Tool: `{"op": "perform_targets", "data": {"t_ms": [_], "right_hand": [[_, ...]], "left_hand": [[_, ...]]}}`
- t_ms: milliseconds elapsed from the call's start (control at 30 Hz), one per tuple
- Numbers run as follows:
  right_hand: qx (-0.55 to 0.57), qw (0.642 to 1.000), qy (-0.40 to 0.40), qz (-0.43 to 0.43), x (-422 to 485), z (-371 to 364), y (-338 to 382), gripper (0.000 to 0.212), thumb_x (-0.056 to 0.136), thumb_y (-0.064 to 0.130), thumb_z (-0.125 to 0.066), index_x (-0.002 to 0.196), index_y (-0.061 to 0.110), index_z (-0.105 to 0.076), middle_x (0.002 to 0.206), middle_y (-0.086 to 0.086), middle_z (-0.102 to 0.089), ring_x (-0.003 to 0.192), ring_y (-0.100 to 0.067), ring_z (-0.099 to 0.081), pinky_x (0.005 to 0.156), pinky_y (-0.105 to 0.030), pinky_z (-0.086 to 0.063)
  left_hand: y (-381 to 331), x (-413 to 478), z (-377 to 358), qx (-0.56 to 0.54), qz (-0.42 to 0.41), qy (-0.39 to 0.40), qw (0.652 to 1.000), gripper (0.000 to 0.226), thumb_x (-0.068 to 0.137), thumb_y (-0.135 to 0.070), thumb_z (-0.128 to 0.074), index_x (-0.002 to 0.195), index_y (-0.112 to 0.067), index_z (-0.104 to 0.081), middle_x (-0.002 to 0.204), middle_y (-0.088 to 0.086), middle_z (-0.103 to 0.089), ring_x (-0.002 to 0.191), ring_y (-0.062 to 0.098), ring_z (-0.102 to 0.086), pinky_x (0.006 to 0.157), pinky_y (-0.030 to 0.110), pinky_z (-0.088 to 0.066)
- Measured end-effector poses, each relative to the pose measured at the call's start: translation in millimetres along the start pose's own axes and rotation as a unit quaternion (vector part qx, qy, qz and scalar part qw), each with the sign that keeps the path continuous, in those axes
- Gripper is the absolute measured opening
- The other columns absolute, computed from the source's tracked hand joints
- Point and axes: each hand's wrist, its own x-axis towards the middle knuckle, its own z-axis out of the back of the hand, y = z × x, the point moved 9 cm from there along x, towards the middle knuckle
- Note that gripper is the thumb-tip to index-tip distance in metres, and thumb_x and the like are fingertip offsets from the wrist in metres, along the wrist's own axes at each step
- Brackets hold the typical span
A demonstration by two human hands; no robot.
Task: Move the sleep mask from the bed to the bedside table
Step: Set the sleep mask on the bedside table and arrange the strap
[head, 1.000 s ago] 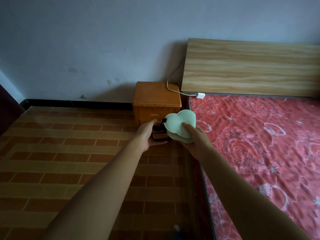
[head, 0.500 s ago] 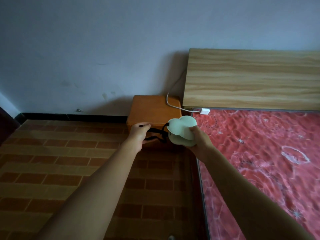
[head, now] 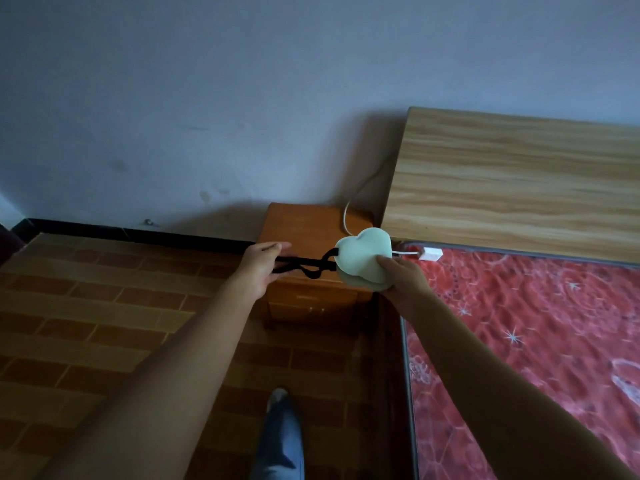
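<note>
The pale green sleep mask (head: 362, 258) is folded double and held in the air above the right part of the orange wooden bedside table (head: 304, 223). My right hand (head: 403, 282) grips its lower right edge. The mask's black strap (head: 304, 266) stretches left to my left hand (head: 261, 265), whose fingers pinch the strap's end over the table's left front corner. The bed (head: 536, 323) with its red patterned cover lies to the right.
A white cable (head: 346, 220) runs down the wall across the table's back right to a white plug (head: 431, 253) on the bed's corner. The wooden headboard (head: 512, 181) stands behind the bed. Brick-patterned floor (head: 104, 306) lies left; my leg (head: 280, 441) shows below.
Both hands have carried the mask forward, from in front of the table to above its top. My left hand has pulled the strap out further to the left.
</note>
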Motion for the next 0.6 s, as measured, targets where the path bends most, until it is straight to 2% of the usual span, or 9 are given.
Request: {"op": "perform_targets", "data": {"t_ms": [100,200,300,433,533,600], "right_hand": [[0.013,1.000,0.006,0.006,48.5,-20.0,16.4,0.040,0.088,0.015,-0.053,0.122,-0.005,-0.047,0.119,-0.021,-0.051,0.104,-0.032,-0.054,0.068,-0.035,-0.053],[0.012,1.000,0.000,-0.004,97.7,-39.1,31.3,0.033,0.088,0.015,-0.054,0.115,-0.004,-0.049,0.118,-0.021,-0.050,0.105,-0.033,-0.053,0.071,-0.036,-0.054],[0.006,1.000,-0.015,-0.005,142.8,-52.4,46.7,0.033,0.087,0.016,-0.055,0.115,-0.003,-0.050,0.111,-0.016,-0.052,0.102,-0.030,-0.054,0.068,-0.034,-0.053],[-0.001,0.998,-0.057,-0.015,195.5,-60.8,53.5,0.031,0.086,0.016,-0.058,0.110,-0.003,-0.054,0.109,-0.017,-0.054,0.100,-0.031,-0.055,0.067,-0.035,-0.054],[-0.007,0.996,-0.086,-0.027,228.5,-58.7,52.8,0.032,0.085,0.016,-0.060,0.111,-0.003,-0.055,0.109,-0.017,-0.054,0.098,-0.030,-0.056,0.060,-0.029,-0.050],[-0.016,0.995,-0.094,-0.033,252.5,-57.5,52.9,0.034,0.085,0.018,-0.060,0.113,-0.002,-0.055,0.111,-0.016,-0.054,0.100,-0.030,-0.056,0.061,-0.029,-0.050]], "left_hand": [[-17.0,58.2,-2.2,0.035,0.011,0.014,0.999,0.023,0.096,-0.016,-0.040,0.100,-0.006,-0.061,0.113,0.018,-0.058,0.085,0.029,-0.065,0.068,0.040,-0.055],[-36.9,115.0,-3.0,0.089,0.029,0.042,0.995,0.026,0.096,-0.021,-0.040,0.106,-0.005,-0.058,0.101,0.016,-0.064,0.076,0.025,-0.067,0.068,0.043,-0.057],[-59.4,164.5,-5.6,0.147,0.033,0.072,0.986,0.025,0.095,-0.024,-0.042,0.104,-0.007,-0.058,0.083,0.013,-0.069,0.073,0.026,-0.069,0.060,0.040,-0.059],[-80.0,221.9,-13.7,0.166,0.031,0.079,0.982,0.024,0.092,-0.027,-0.049,0.095,-0.009,-0.064,0.080,0.011,-0.072,0.069,0.026,-0.071,0.055,0.036,-0.060],[-80.9,253.4,-23.1,0.192,0.036,0.105,0.975,0.021,0.086,-0.033,-0.057,0.088,-0.015,-0.067,0.071,0.003,-0.075,0.063,0.019,-0.072,0.051,0.031,-0.056],[-83.1,273.0,-28.0,0.225,0.031,0.126,0.966,0.018,0.083,-0.036,-0.061,0.085,-0.019,-0.066,0.064,-0.005,-0.075,0.060,0.011,-0.071,0.051,0.029,-0.050]]}}
